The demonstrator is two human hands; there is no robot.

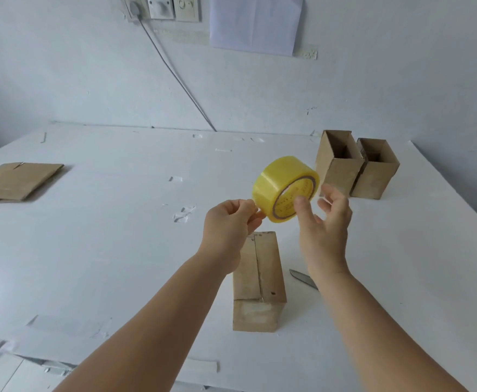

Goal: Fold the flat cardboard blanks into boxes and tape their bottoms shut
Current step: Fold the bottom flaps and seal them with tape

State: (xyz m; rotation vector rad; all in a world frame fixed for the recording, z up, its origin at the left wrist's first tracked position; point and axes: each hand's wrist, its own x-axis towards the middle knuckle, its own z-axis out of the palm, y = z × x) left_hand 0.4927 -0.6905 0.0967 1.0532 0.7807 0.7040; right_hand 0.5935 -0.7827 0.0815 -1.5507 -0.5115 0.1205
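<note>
- Two finished boxes (pixel 356 165) stand near the desk's (pixel 118 250) far right edge.
- My left hand (pixel 229 222) pinches the tape's end; my right hand (pixel 325 219) grips the tape roll (pixel 282 188).
- The folded box (pixel 258 281) near the front edge needs taping; flat blanks (pixel 17 181) wait far left.

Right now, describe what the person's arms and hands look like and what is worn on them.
Both forearms are bare: no sleeves reach into view. The left hand and right hand wear no gloves, and no rings, watch or bracelets show on the sides visible. Nails look short and unpainted.

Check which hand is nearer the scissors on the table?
Right. The right hand is raised at the tape roll, its forearm passing directly over the scissors. The left hand sits across the folded box, farther away.
</note>
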